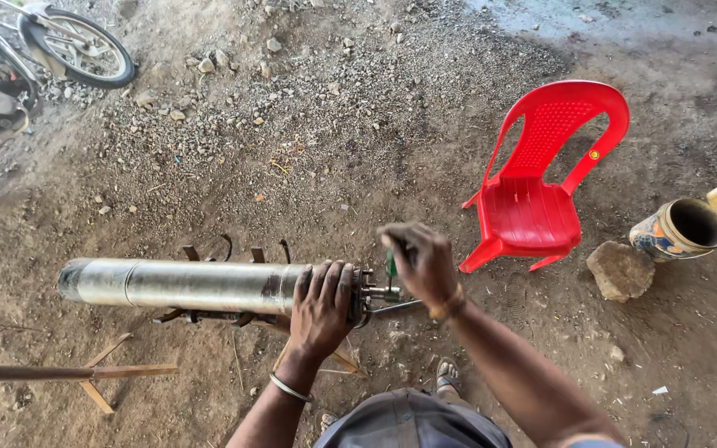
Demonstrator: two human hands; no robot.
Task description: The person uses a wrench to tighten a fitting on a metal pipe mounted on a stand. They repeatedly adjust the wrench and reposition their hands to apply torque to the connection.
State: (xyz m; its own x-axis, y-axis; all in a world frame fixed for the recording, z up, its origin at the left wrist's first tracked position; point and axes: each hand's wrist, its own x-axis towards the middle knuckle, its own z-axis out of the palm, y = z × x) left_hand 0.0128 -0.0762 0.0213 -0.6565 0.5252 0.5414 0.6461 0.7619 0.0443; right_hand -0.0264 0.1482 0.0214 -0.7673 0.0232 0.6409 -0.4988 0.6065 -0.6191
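The long steel pump cylinder (184, 284) lies sideways on a low metal stand (234, 319) over loose dirt, with the left hand (323, 303) clamped over its end just behind the fitting (375, 293). Ahead of that grip, the right hand (421, 261) is closed around a green-handled tool (391, 264) set on the fitting. A hard push could roll the cylinder off the stand, or the tool could slip and strike the left fingers.
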